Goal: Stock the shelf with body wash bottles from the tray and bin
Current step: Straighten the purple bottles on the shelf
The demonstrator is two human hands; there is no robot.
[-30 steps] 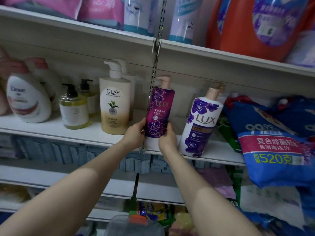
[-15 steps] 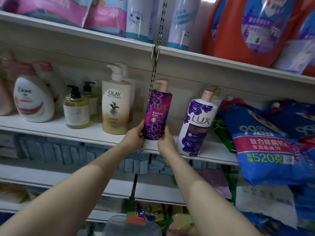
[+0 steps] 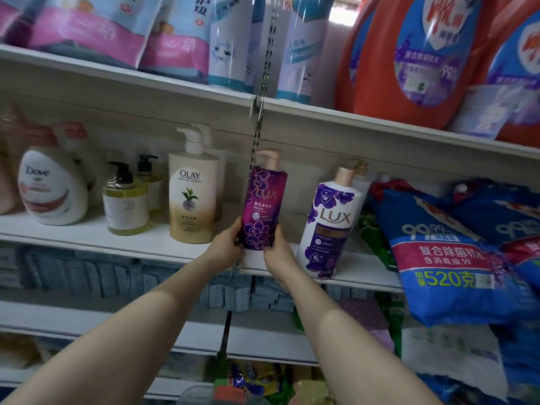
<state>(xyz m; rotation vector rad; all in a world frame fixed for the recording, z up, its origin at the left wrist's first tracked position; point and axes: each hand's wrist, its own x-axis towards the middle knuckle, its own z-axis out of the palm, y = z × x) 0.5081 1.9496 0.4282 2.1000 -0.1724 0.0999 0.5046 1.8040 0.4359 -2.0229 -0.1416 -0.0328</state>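
A purple Lux body wash bottle [image 3: 264, 204] with a pink pump stands upright at the front edge of the white middle shelf [image 3: 87, 241]. My left hand [image 3: 226, 245] grips its lower left side and my right hand [image 3: 277, 249] grips its lower right side. A white Lux bottle [image 3: 328, 226] with purple flowers stands just to the right, slightly tilted. A cream Olay bottle [image 3: 193, 200] stands to the left. The bottom of the purple bottle is partly hidden by my fingers.
Further left stand two amber pump bottles [image 3: 125, 201] and a white Dove bottle [image 3: 49, 190]. Blue detergent bags [image 3: 444, 252] lean at the right. The upper shelf holds refill pouches and orange jugs [image 3: 409, 54]. A clear container [image 3: 204, 397] shows at the bottom edge.
The view has tilted up slightly. Both hands stay on the purple bottle, which sits at about the same spot on the shelf edge.
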